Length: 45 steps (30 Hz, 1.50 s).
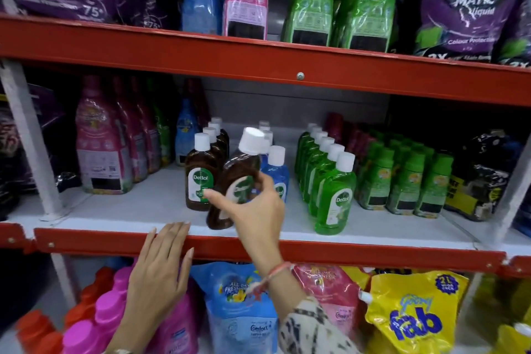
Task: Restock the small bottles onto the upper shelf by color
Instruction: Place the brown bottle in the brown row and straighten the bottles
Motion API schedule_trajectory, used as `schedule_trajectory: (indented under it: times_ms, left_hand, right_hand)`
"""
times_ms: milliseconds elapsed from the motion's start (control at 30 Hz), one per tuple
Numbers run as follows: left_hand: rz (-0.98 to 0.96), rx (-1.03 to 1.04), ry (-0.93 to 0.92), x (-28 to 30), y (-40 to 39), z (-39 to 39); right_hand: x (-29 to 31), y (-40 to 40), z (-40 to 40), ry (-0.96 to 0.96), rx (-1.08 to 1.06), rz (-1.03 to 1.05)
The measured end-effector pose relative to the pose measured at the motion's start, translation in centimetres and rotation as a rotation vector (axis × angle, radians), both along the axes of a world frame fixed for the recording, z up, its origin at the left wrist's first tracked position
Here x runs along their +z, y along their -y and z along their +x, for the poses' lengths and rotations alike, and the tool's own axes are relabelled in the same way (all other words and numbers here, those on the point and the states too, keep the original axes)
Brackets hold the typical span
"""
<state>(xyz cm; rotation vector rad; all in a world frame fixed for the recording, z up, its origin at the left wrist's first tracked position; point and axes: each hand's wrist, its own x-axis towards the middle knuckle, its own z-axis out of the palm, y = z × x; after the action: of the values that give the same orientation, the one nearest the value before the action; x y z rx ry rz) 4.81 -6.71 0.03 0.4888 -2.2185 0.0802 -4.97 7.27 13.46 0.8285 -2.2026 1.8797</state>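
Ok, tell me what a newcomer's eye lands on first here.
First, the right hand holding a tilted brown bottle at the front of the middle shelf, beside an upright row of brown bottles. Next, the row of green bottles to its right, and the left hand resting flat on the red shelf edge.

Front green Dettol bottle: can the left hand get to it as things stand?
Probably not directly. The left hand rests flat on the red shelf edge, and the right hand, holding a tilted brown bottle, lies between it and the front green bottle. The right hand looks closer.
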Motion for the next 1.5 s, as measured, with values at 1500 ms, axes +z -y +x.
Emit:
schedule_trajectory:
  times_ms: [1500]
  left_hand:
    - [0.734,-0.205,-0.655,6.5,-4.7,-2.0]
  right_hand:
    - [-4.1,-1.5,-4.2,0.107,-0.14,-0.312]
